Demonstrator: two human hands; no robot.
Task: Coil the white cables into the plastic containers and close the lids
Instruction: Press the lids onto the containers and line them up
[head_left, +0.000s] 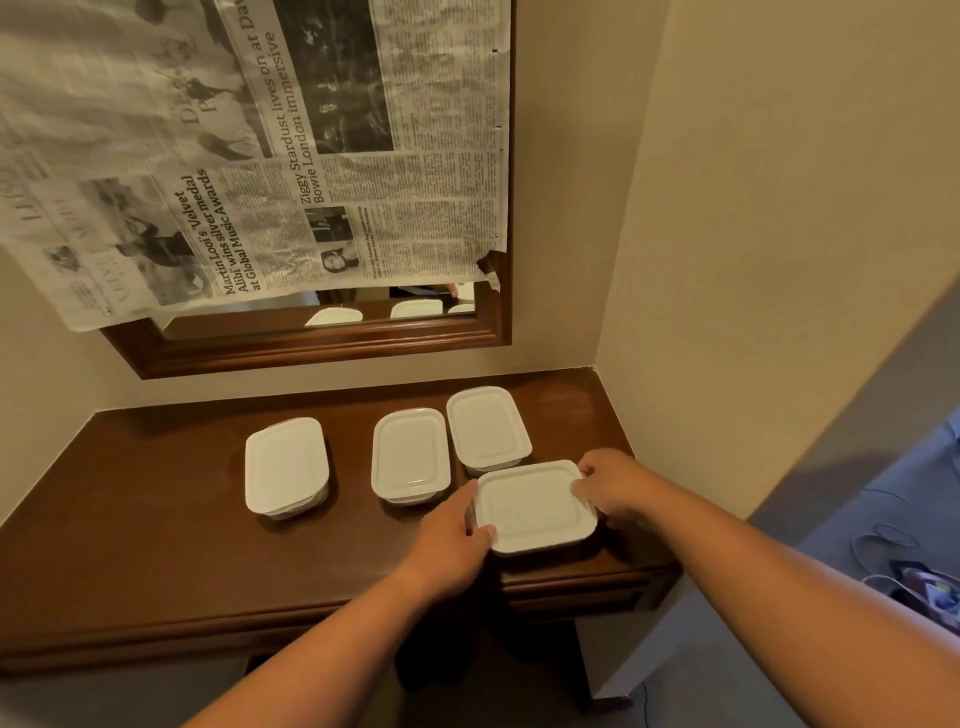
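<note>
Toward four o'clock on the wooden desk (156, 519) sits the nearest container (535, 506), lid on. The left hand (452, 535) grips its nine-o'clock edge, and the right hand (615, 486) curls its fingers round its two-o'clock corner. Also lidded, the far container (488, 426) stands just beside it at twelve o'clock, with the middle container (410, 454) and left container (285, 465) toward ten.

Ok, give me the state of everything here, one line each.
Left white-lidded plastic container: lid on, untouched.
Middle white-lidded plastic container: lid on, untouched.
Back right white-lidded plastic container: lid on, untouched.
Front right white-lidded plastic container: lid on, held by both hands.
Left hand: grips its left edge.
Right hand: grips its right edge.
Wood-framed wall mirror: mostly covered by newspaper.
</note>
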